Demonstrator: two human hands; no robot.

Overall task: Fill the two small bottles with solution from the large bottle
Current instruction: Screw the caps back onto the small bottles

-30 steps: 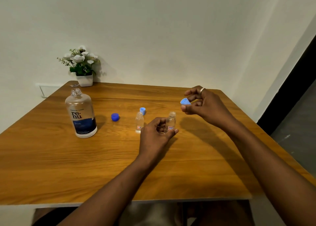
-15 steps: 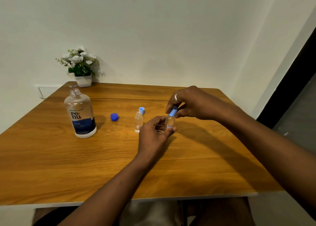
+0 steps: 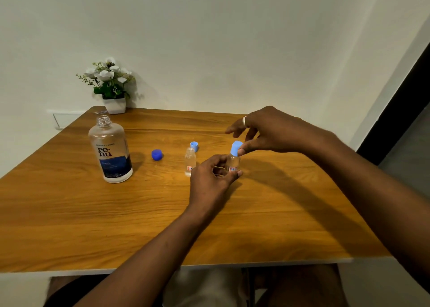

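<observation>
The large clear bottle (image 3: 111,150) with a blue label stands uncapped at the table's left. Its dark blue cap (image 3: 156,154) lies to its right. One small clear bottle (image 3: 190,162) stands uncapped in the middle, with a light blue cap (image 3: 194,146) just behind it. My left hand (image 3: 213,178) grips the second small bottle (image 3: 233,164) at its base. My right hand (image 3: 267,131) pinches a light blue cap (image 3: 236,148) on top of that bottle's neck.
A white pot of white flowers (image 3: 111,85) stands at the far left corner of the wooden table (image 3: 93,213), against the wall. A white wall socket (image 3: 62,119) shows behind the table's left edge. My knees show below the near edge.
My right hand brought the light blue cap from the air down onto the small bottle held by my left hand. The left hand and the other objects have stayed put.
</observation>
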